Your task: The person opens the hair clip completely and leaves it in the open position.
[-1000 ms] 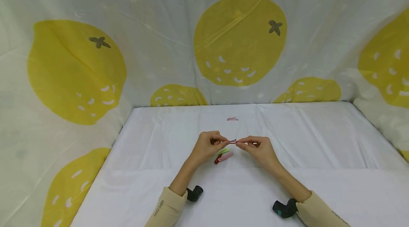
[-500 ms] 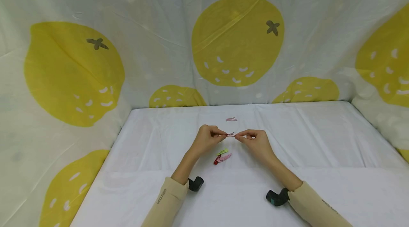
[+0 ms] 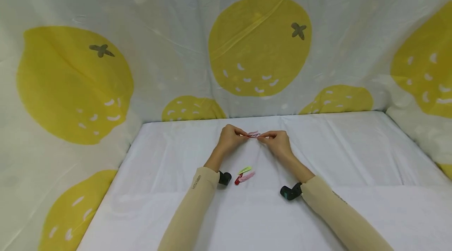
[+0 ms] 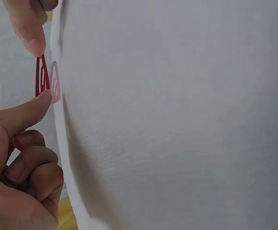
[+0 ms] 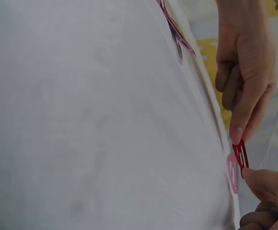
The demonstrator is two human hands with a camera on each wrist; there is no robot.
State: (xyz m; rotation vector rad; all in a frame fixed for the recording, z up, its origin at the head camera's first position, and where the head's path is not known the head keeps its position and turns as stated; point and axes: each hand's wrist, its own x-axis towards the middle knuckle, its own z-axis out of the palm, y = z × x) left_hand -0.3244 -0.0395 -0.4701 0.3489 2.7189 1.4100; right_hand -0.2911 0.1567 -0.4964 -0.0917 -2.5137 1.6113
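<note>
A red snap hair clip (image 4: pixel 37 79) is stretched between the two hands, pinched at one end by each. In the head view the left hand (image 3: pixel 230 139) grips its left end and the right hand (image 3: pixel 277 142) its right end. Both wrist views show thumb and finger at the clip's tips, with the other fingers curled. A pink hair clip (image 5: pixel 231 168) lies on the white cloth right beside the held one. From the head view, the two clips overlap, so the gap between them is hard to judge.
Nearer the person lies a small group of hair clips: a green one (image 3: pixel 245 170), a pink one (image 3: pixel 247 176) and a red one (image 3: pixel 237 180). White cloth covers the table (image 3: pixel 339 157). Behind it hangs a curtain (image 3: pixel 176 47) with yellow fruit prints.
Both hands have moved forward together with the red hair clip, away from the group of clips, up to the pink hair clip at the back. The grouped clips stay put.
</note>
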